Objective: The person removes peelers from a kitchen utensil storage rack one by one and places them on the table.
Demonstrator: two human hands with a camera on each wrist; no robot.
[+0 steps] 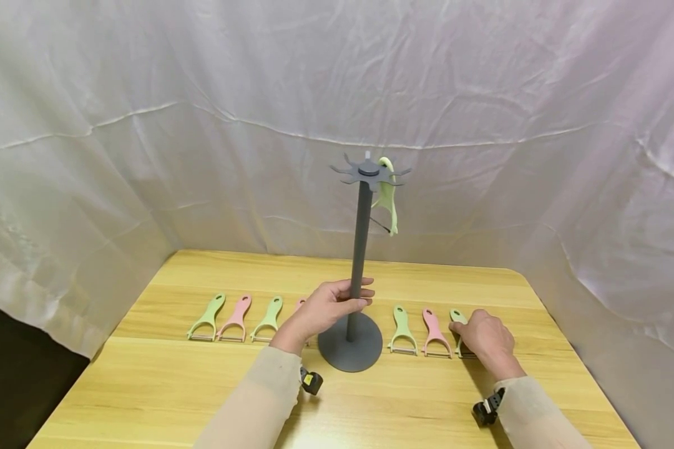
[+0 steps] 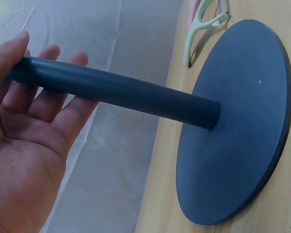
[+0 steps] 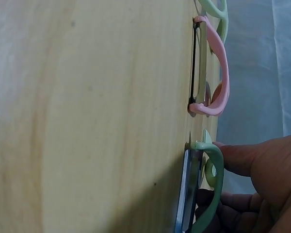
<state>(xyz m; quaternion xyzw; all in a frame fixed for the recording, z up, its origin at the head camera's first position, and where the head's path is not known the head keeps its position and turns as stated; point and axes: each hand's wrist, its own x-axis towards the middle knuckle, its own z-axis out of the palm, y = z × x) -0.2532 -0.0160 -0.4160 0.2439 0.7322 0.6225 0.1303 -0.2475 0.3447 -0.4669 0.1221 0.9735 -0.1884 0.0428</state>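
Observation:
A dark grey stand (image 1: 362, 243) rises from a round base (image 1: 342, 352) and carries a ring of hooks at its top. My left hand (image 1: 327, 307) holds the lower pole, thumb on the near side and fingers behind it. One green peeler (image 1: 388, 199) hangs from a hook. At the right end of the row, my right hand (image 1: 487, 337) grips a green peeler (image 1: 457, 316) at its handle, partly covering it. In the right wrist view, thumb and fingers lie on either side of that peeler (image 3: 214, 160), which is close over the wood.
Left of the base lie a green peeler (image 1: 216, 305), a pink one (image 1: 240, 308), another green one (image 1: 273, 308) and a pink one (image 1: 300, 303) partly behind my left hand. Right of it are a green peeler (image 1: 401, 321) and a pink peeler (image 1: 431, 321). Pale curtains (image 1: 258, 75) enclose the table.

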